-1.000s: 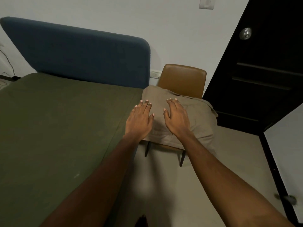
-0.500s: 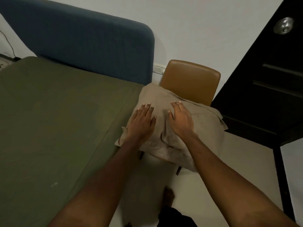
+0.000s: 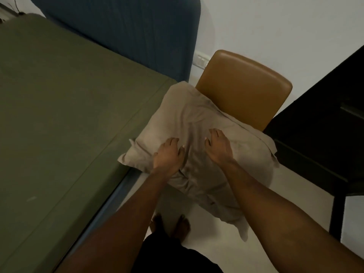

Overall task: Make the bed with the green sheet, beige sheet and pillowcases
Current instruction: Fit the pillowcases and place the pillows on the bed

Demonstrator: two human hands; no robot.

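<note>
Both hands are on top of the beige-cased pillow. The left hand and right hand lie side by side, fingers bent down into the cloth, which bunches between them, so they appear to grip it. Beneath the grip the pillow rests on a tan chair. Left of the grip, the green sheet lies spread up to the blue headboard, so that step looks done. The pillow is not yet on the bed, and no spread beige sheet shows.
</note>
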